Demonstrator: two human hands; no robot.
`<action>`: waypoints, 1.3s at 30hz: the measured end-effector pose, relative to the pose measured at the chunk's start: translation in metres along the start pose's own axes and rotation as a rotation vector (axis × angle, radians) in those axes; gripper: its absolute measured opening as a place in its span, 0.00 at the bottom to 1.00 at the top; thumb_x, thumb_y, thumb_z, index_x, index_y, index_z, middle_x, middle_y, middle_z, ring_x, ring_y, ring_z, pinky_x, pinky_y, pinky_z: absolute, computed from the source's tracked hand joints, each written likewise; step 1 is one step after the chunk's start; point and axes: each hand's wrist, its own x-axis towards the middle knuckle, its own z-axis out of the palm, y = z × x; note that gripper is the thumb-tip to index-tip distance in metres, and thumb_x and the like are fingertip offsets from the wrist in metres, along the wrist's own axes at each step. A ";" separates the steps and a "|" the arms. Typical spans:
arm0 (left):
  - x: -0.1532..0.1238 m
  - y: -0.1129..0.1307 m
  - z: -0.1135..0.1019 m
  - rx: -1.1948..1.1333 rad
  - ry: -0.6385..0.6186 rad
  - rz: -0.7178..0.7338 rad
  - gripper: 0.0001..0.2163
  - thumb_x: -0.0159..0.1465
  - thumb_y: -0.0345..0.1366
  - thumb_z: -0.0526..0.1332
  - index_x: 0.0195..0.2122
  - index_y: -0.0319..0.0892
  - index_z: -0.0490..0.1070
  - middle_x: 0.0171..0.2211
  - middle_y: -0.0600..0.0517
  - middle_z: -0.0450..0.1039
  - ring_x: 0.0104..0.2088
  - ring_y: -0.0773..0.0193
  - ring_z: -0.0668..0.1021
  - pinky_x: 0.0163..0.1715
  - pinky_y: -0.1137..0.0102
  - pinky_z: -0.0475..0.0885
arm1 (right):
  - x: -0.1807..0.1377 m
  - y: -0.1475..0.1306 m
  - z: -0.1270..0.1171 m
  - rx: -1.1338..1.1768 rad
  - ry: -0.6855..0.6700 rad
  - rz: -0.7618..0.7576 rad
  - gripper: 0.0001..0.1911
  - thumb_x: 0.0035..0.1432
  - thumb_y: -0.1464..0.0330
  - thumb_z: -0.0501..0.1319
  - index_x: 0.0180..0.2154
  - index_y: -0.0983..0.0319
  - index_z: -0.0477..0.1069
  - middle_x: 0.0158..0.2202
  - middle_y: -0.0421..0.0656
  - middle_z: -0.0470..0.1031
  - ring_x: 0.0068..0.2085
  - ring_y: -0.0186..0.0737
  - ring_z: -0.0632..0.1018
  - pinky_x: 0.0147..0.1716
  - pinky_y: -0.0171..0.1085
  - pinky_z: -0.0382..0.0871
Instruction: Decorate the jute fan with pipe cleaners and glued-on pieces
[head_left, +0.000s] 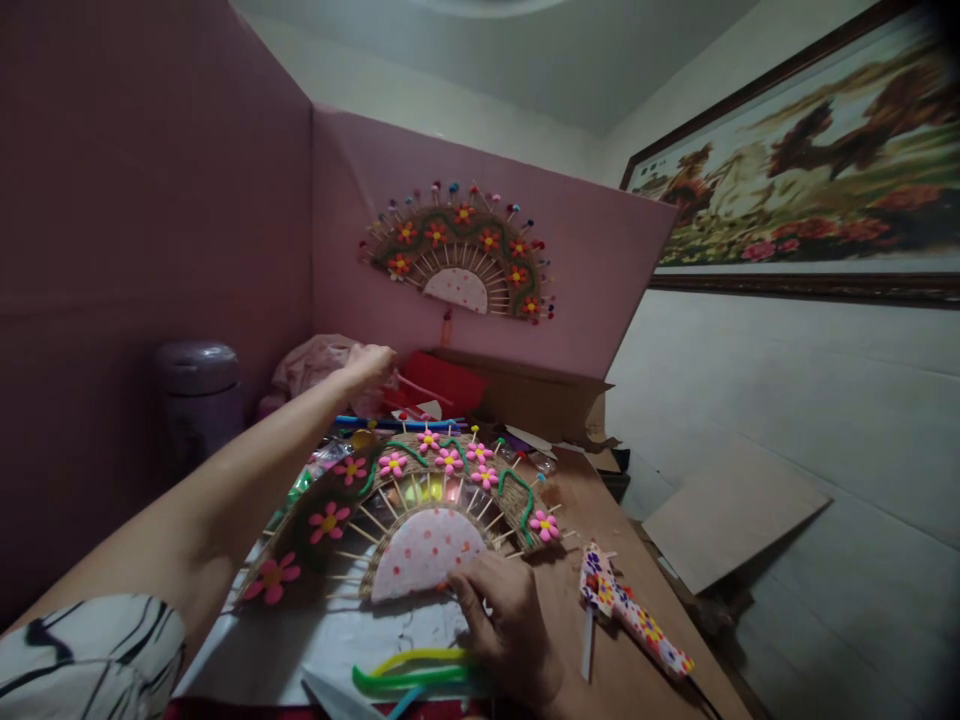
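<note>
A half-round craft fan (427, 555) lies in front of me, with a woven twine band, pink flowers, green wavy stems, thin sticks and a white spotted centre. My right hand (510, 620) pinches the lower right edge of that centre between thumb and fingers. Stretched out past the fan's far left, my left hand (371, 365) is closed beside a crumpled plastic bag (319, 360). A thin pale pink strip (426, 390) shows just right of its fingers; what these hold is hidden. Green fuzzy stems (412, 680) lie next to my right wrist.
A flowered glue gun (634, 615) rests at the right of the wooden table (577, 500). Scissor-like blades (337, 695) point up at the front. A purple flask (199, 400) stands left. Behind are a red sheet (450, 380), cardboard (540, 405) and a finished fan (457, 250) on a pink panel.
</note>
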 end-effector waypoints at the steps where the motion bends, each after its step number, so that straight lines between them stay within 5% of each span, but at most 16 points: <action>1: -0.004 -0.002 -0.006 -0.014 0.035 -0.020 0.10 0.54 0.34 0.56 0.33 0.44 0.76 0.38 0.45 0.78 0.42 0.53 0.75 0.41 0.66 0.63 | 0.000 0.000 0.000 -0.003 0.002 -0.011 0.11 0.60 0.72 0.53 0.25 0.63 0.66 0.21 0.40 0.68 0.25 0.33 0.68 0.27 0.34 0.54; 6: -0.033 0.002 -0.032 -0.139 0.161 -0.066 0.12 0.54 0.32 0.54 0.35 0.44 0.75 0.38 0.49 0.77 0.38 0.60 0.76 0.33 0.72 0.64 | 0.003 0.003 -0.005 -0.011 0.057 -0.004 0.13 0.61 0.72 0.52 0.25 0.63 0.68 0.21 0.41 0.68 0.25 0.33 0.68 0.27 0.34 0.55; 10: -0.066 0.031 -0.035 -0.244 0.178 -0.006 0.12 0.56 0.32 0.53 0.36 0.41 0.75 0.31 0.50 0.77 0.32 0.63 0.75 0.27 0.74 0.63 | 0.005 0.003 -0.011 -0.062 0.106 -0.015 0.13 0.61 0.71 0.52 0.26 0.64 0.69 0.21 0.42 0.67 0.25 0.34 0.68 0.26 0.34 0.57; 16: -0.138 0.088 -0.012 -0.337 0.188 0.160 0.10 0.57 0.32 0.53 0.31 0.40 0.75 0.28 0.49 0.76 0.30 0.63 0.74 0.29 0.72 0.62 | 0.006 -0.001 -0.020 -0.170 0.212 -0.063 0.08 0.58 0.71 0.56 0.37 0.60 0.73 0.34 0.45 0.73 0.37 0.39 0.72 0.37 0.38 0.66; 22: -0.198 0.114 0.024 -0.448 0.166 0.313 0.08 0.59 0.30 0.52 0.29 0.40 0.71 0.28 0.49 0.73 0.32 0.62 0.72 0.30 0.70 0.63 | 0.008 -0.003 -0.021 -0.367 0.254 -0.087 0.19 0.58 0.72 0.55 0.53 0.60 0.64 0.49 0.48 0.70 0.54 0.48 0.65 0.53 0.50 0.59; 31: -0.227 0.119 0.044 -0.392 0.315 0.426 0.08 0.62 0.32 0.54 0.30 0.39 0.72 0.29 0.47 0.71 0.33 0.59 0.70 0.35 0.65 0.63 | 0.007 0.008 -0.014 -0.377 0.118 0.009 0.11 0.63 0.70 0.50 0.38 0.62 0.70 0.31 0.45 0.71 0.35 0.40 0.70 0.34 0.37 0.63; 39: -0.235 0.107 0.057 -0.154 0.352 0.547 0.09 0.61 0.31 0.53 0.26 0.39 0.70 0.26 0.47 0.73 0.34 0.56 0.70 0.36 0.61 0.61 | 0.007 0.005 -0.018 -0.459 0.008 -0.076 0.10 0.61 0.72 0.51 0.36 0.63 0.71 0.30 0.44 0.69 0.34 0.39 0.69 0.32 0.35 0.60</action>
